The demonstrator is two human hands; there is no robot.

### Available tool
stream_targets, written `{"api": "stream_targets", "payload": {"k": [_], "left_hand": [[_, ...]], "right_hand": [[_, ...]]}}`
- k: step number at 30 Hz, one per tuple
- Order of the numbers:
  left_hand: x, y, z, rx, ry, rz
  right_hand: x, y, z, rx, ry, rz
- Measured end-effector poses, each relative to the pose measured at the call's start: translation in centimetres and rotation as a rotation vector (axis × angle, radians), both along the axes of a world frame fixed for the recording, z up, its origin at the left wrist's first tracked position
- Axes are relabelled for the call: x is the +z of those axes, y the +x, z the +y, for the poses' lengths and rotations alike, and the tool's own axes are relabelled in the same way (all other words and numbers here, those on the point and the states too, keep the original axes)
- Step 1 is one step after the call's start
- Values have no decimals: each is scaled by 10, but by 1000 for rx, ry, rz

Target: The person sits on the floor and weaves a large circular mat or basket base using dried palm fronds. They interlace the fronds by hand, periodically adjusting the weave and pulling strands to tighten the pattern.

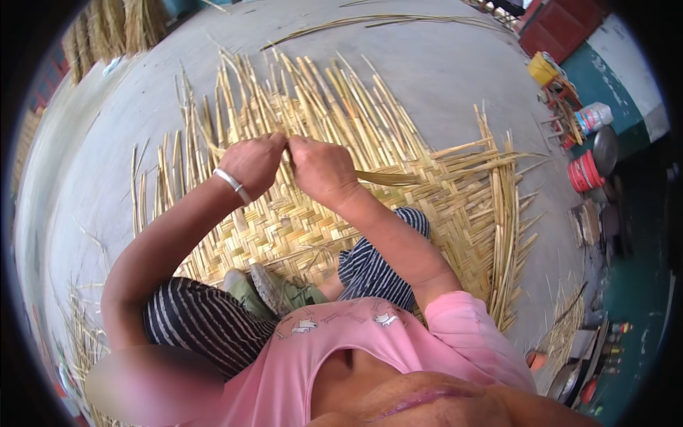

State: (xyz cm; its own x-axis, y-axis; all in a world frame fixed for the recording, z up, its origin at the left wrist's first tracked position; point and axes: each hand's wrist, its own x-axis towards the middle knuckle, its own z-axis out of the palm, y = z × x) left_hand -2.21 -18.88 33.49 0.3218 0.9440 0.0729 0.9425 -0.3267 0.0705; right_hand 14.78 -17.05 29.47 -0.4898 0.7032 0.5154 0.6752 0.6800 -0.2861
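A large woven mat of pale yellow reed strips [306, 220] lies on the grey concrete floor, with loose strip ends fanning out at its far and right edges. My left hand [255, 162], with a silver bangle at the wrist, is closed on a strip at the mat's middle. Touching it, my right hand [321, 169] grips a long flat strip [388, 178] that runs off to the right over the weave. I squat on the mat in striped trousers and green shoes [274, 288].
Bundles of reeds [107, 32] lie at the far left. A few loose long strips [377, 21] rest on the floor beyond the mat. At the right stand a red container [583, 172], a yellow can [544, 67], a dark pan [605, 149] and other clutter.
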Motion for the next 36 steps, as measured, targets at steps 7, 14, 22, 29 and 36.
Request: {"api": "stream_targets", "payload": {"k": [7,14,22,29,36], "left_hand": [[0,-5,-10,-96,95,6],[-4,2,-3,40,129,-214],[-7,-8,-14,-74,82,-313],[-8,3,-16,14,155,-203],[-17,-50,27,189,109,-780]], "right_hand": [[-1,4,-7,14,-35,15],[9,1,-13,-13,53,68],[10,2,-17,5,45,44],[15,8,-19,49,-139,113],[36,-10,-54,289,46,200]]}}
